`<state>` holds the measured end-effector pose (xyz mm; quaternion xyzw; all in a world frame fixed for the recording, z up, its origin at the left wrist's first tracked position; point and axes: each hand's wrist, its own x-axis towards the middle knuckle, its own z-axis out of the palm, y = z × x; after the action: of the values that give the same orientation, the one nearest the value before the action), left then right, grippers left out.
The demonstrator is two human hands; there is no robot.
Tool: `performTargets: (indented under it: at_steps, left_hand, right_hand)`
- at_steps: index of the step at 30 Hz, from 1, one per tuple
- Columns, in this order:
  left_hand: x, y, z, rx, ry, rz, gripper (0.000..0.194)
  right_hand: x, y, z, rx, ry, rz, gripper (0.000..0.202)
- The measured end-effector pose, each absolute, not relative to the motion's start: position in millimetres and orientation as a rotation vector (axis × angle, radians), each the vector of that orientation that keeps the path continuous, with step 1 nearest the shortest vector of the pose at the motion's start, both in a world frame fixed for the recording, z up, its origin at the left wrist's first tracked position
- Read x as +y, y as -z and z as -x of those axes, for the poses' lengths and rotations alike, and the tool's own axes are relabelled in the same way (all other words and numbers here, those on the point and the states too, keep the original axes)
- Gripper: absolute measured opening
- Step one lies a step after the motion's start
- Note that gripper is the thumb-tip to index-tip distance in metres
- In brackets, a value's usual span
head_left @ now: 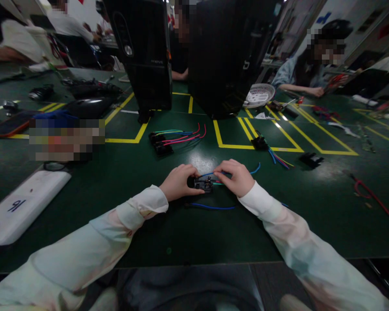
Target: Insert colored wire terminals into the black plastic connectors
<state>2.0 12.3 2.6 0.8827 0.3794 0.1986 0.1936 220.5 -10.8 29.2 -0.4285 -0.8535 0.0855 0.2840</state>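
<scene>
Near the middle of the green table, my left hand (180,182) grips a small black connector (205,185) between thumb and fingers. My right hand (236,176) pinches a blue wire (255,169) just right of the connector. The wire's left part runs over the connector's upper edge, and its right end sticks out past my knuckles. Pink and light green wires come out of the connector's right side beneath my right fingers. A separate blue wire (214,207) lies on the table (168,233) just below my hands.
Beyond my hands lie black connectors with coloured wires (162,149) and another wired connector (260,143). A black block (311,160) and a red cable (376,199) are at right. A white device (29,207) lies left. Two tall black cases (145,56) stand behind; people sit beyond.
</scene>
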Motion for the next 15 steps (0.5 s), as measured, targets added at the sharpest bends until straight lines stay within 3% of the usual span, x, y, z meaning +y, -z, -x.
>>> performTargets:
  at_steps: [15]
  left_hand:
    - [12.5,-3.0,-2.1,1.059,-0.549,-2.498,0.040]
  right_hand:
    - [-11.1,-29.3,-220.3,-2.306,-0.296,1.146,0.011]
